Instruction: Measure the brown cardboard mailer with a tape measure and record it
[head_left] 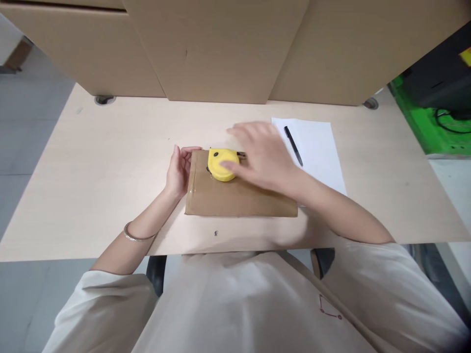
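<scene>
A brown cardboard box lies flat on the table in front of me. On its top, toward the left, rests a yellow tape measure with a black strap at its right. My left hand is at the box's left side, its fingers curved loosely along the edge and touching or nearly touching it. Above the box my right hand is blurred by motion, with fingers spread and the thumb over the tape measure's right part. It holds nothing that I can see.
White paper with a black pen on it lies right of the box, partly behind my right arm. Large cardboard boxes stand along the table's far edge. A green crate holding dark items is at the right.
</scene>
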{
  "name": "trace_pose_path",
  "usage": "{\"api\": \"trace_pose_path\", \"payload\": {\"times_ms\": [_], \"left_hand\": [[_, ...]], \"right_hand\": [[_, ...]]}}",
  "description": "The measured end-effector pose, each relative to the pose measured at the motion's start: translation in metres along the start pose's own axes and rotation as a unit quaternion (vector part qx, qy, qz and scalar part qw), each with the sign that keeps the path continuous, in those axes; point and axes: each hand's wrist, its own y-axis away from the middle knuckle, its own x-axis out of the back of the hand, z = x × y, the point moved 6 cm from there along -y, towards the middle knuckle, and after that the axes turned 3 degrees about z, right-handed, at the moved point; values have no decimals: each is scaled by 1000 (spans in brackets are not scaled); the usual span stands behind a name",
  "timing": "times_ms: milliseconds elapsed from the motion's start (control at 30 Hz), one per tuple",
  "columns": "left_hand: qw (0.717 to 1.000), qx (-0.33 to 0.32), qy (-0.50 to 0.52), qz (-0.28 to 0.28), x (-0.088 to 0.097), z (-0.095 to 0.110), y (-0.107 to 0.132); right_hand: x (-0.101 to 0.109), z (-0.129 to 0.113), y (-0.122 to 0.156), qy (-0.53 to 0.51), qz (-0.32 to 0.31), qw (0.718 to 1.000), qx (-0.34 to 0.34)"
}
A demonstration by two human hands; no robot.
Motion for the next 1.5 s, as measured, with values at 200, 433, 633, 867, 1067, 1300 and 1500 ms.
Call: {"api": "trace_pose_path", "payload": {"times_ms": [200,433,633,867,1067,1300,1500], "left_hand": [[1000,-2,-18,25,2,-1,-1],[1000,-4,-7,22,-1,3,2],[991,34,35,-122,0,5,2],[965,36,-109,-234,16,4,3],[960,22,-121,-251,14,8,21],[948,-8,-129,-292,8,4,36],[933,-35,-145,-327,7,1,40]], "right_hand": [[4,156,36,91,-88,932,-339],[-41,196,77,66,-185,923,-332],[-49,201,86,-303,12,899,-315],[-77,185,71,-494,68,816,-293],[-77,188,66,-510,52,804,-302],[-71,182,65,-487,36,827,-279],[-76,187,64,-488,51,826,-278]]}}
